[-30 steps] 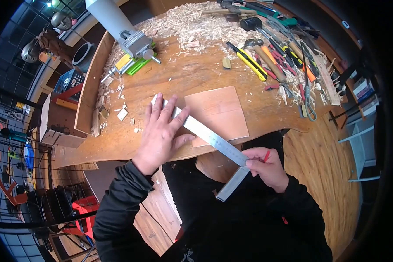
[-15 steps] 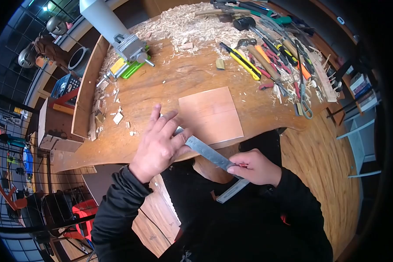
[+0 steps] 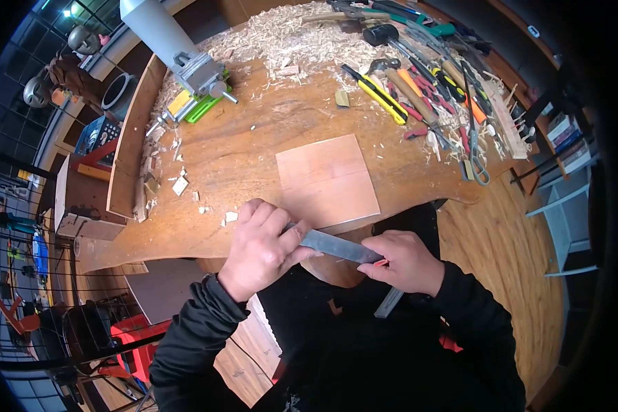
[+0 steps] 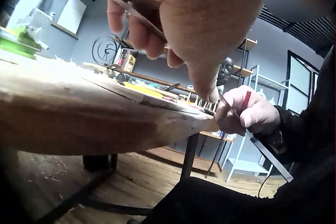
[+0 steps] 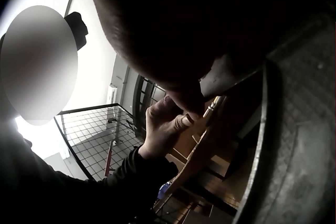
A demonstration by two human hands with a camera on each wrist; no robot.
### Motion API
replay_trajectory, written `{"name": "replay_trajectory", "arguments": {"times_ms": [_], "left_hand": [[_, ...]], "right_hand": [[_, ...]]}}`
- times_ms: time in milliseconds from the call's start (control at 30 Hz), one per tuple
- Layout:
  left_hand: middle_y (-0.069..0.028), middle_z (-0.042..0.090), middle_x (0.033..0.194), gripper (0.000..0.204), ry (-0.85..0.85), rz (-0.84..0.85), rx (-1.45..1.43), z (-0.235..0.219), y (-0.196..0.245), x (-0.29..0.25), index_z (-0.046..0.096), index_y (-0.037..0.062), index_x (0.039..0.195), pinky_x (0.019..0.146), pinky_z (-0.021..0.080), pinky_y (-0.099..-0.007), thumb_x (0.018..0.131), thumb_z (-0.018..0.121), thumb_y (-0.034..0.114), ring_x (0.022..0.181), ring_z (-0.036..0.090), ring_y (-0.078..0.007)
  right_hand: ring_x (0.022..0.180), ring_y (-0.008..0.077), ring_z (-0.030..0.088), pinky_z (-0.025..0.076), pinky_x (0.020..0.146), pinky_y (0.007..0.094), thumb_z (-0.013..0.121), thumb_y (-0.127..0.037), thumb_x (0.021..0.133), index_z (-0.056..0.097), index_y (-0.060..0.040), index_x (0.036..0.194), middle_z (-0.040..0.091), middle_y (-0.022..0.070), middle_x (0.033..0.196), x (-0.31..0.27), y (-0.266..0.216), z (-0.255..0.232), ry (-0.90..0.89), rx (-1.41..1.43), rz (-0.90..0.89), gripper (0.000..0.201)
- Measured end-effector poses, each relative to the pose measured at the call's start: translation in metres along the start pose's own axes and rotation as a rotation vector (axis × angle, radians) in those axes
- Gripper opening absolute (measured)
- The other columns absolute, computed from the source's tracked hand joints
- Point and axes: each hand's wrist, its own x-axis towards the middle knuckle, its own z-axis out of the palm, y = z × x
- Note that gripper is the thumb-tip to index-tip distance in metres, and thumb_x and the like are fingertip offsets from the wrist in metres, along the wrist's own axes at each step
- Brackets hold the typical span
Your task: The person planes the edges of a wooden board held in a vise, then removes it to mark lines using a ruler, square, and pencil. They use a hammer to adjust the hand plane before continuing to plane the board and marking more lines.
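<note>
Both hands hold a metal try square [image 3: 340,246] in front of the table edge, below a thin square wooden board [image 3: 328,180]. My left hand [image 3: 262,247] curls its fingers around the far end of the blade. At the other end, near the corner, my right hand [image 3: 408,261] grips the square with thumb and fingers. A slim red stick [image 3: 381,262], like a pencil, pokes out of that same hand. The square's shorter arm points down toward the lap, partly hidden behind the right hand; it looms large in the right wrist view. The board lies flat, untouched.
Wood shavings [image 3: 275,38] cover the back of the table [image 3: 233,165]. A grey clamp vise [image 3: 202,75] on a green base stands back left. To the right lie a yellow utility knife [image 3: 378,96], a hammer, a mallet [image 3: 381,34], pliers and several other tools.
The square has come off the board toward the body and turned. My left hand went from lying flat over the blade to curling around its end; the right hand shifted its hold.
</note>
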Motion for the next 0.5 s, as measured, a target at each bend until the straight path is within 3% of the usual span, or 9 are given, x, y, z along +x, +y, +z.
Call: {"name": "replay_trajectory", "arguments": {"times_ms": [133,433,500], "left_hand": [[-0.0061,0.053,0.084,0.045,-0.001,0.014,-0.004,0.0,-0.001,0.0,0.076,0.0081,0.104,0.089,0.044,-0.044,0.07,0.087,0.035,0.085,0.057,-0.0288],[-0.007,0.061,0.091,0.052,0.025,-0.057,0.023,-0.008,-0.005,-0.01,0.075,0.0071,0.104,0.106,0.047,-0.0572,0.066,0.091,0.039,0.092,0.062,-0.0303],[-0.0087,0.063,0.095,0.058,0.023,-0.099,0.025,-0.011,-0.008,-0.011,0.075,0.0061,0.108,0.107,0.047,-0.0597,0.064,0.093,0.04,0.1,0.064,-0.0337]], "right_hand": [[0.086,0.0355,0.074,0.059,0.076,0.0446,0.078,-0.016,0.088,0.067,-0.0016,0.123,0.074,0.0171,0.095,-0.003,0.0,0.009,0.032,0.097,0.018,0.039],[0.085,0.0359,0.074,0.059,0.074,0.045,0.075,-0.012,0.088,0.066,0.0014,0.124,0.074,0.0175,0.095,0.003,-0.004,0.022,0.092,0.046,-0.075,0.04],[0.085,0.0359,0.074,0.059,0.074,0.0448,0.075,-0.011,0.088,0.066,0.0014,0.125,0.074,0.0174,0.095,0.004,-0.003,0.022,0.085,0.04,-0.075,0.04]]}}
